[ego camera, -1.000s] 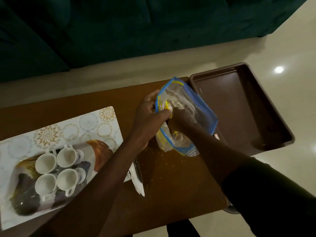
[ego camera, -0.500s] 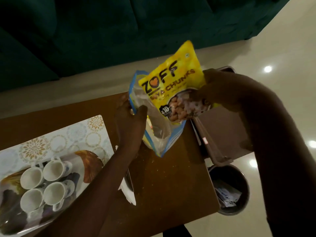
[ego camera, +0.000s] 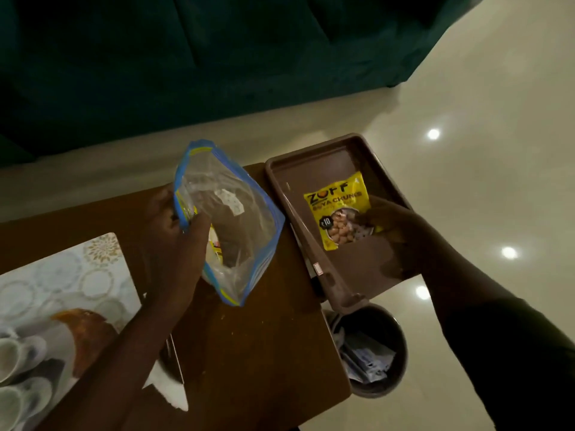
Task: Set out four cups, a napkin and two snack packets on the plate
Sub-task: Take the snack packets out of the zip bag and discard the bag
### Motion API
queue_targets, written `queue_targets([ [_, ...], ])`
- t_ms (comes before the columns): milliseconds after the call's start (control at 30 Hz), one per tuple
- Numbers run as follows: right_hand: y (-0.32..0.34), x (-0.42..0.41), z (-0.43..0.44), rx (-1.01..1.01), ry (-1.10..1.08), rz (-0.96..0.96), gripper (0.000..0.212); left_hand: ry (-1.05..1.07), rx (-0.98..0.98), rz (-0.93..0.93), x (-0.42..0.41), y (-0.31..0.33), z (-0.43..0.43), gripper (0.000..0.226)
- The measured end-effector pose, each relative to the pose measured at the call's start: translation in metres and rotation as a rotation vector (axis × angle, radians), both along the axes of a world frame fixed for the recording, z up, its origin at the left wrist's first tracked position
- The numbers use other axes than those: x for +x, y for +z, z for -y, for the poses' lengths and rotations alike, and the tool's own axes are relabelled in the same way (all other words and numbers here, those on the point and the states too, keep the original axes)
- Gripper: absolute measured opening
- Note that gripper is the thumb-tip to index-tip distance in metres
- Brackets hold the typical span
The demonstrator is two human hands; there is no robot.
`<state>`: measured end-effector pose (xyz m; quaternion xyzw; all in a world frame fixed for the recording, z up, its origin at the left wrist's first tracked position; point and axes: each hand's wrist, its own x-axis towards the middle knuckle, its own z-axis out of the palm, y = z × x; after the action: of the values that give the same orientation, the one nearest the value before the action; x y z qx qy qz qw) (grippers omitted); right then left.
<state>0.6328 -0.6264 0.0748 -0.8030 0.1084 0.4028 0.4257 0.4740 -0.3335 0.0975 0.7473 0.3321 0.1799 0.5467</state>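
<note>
A yellow snack packet (ego camera: 337, 209) lies in the brown tray (ego camera: 314, 253) at the table's right end. My right hand (ego camera: 389, 225) rests on the packet's right edge, fingers pinching it. My left hand (ego camera: 183, 244) grips the rim of a clear zip bag (ego camera: 236, 225) with blue edging, held open over the table; something yellow shows inside it near my fingers. White cups (ego camera: 18, 368) stand on a plate (ego camera: 84, 331) at the lower left, partly cut off by the frame. A white napkin (ego camera: 171, 390) lies under my left forearm.
The plate sits on a patterned placemat (ego camera: 62, 275) on the brown table (ego camera: 255, 353). A round bin (ego camera: 373, 353) with papers stands on the floor under the tray's near corner. A dark green sofa (ego camera: 186, 73) runs behind the table.
My right hand pulled the yellow packet out of the zip bag, lifted it, then brought it down into the brown tray. The left hand kept hold of the bag.
</note>
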Motion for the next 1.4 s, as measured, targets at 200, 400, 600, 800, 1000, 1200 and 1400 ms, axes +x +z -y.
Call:
queue_targets([
  [200, -0.066, -0.001, 0.018, -0.311, 0.267, -0.003, 0.053, -0.052, -0.049, 0.009, 0.002, -0.005, 0.009, 0.031],
  [400, -0.052, -0.006, 0.019, -0.674, 0.126, 0.310, 0.069, -0.082, -0.092, 0.042, 0.004, 0.004, 0.014, 0.038],
  [600, 0.082, -0.024, -0.077, 0.333, 0.036, 0.668, 0.011, -0.069, -0.193, 0.099, 0.005, 0.008, 0.016, 0.051],
  [800, 0.070, -0.072, -0.166, 0.035, 0.696, 0.124, 0.034, -0.068, -0.242, 0.097, 0.005, 0.016, 0.024, 0.060],
  [1000, 0.000, -0.080, -0.204, -0.118, 0.456, 0.119, 0.083, -0.106, -0.273, 0.102, 0.001, 0.021, 0.031, 0.046],
  [1200, -0.019, -0.089, -0.210, -0.235, 0.456, 0.262, 0.066, -0.069, -0.287, 0.097, -0.004, 0.009, 0.026, 0.071],
  [1400, 0.009, -0.090, -0.198, -0.323, 0.631, 0.510, 0.033, -0.035, -0.195, 0.065, -0.005, -0.002, 0.022, 0.058],
])
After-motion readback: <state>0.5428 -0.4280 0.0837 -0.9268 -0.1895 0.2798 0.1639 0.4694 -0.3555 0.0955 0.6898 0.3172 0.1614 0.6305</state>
